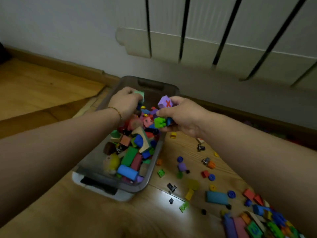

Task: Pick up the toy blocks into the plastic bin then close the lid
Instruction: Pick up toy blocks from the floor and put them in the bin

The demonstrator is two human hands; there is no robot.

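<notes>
The bin (96,162) is one translucent grey plastic tub with rounded corners and a moulded handle recess at its far end. It sits on the wooden floor (42,86) near the wall, and a white plastic piece (120,194) shows under its near end. It is heaped with blocks (135,152) of foam, wood and studded plastic in many colours, among them a smooth blue cylinder (127,172).

Both hands hang over the bin's far half. The left hand (124,103), with a thin bracelet (116,110) at the wrist, curls round one pale green block (139,93); what else it holds is hidden. The right hand (183,115) grips three pieces: a purple cube (164,102) marked with a red cross, a green studded brick (159,122) and a blue piece (169,121), partly hidden.

More blocks lie scattered on the floor to the right of the bin, well apart from each other: a flat teal slab (217,197), at least three blue discs (211,177), and small bricks. A dense pile (253,224) sits at the lower right. A ribbed white radiator (223,40) hangs on the wall behind.
</notes>
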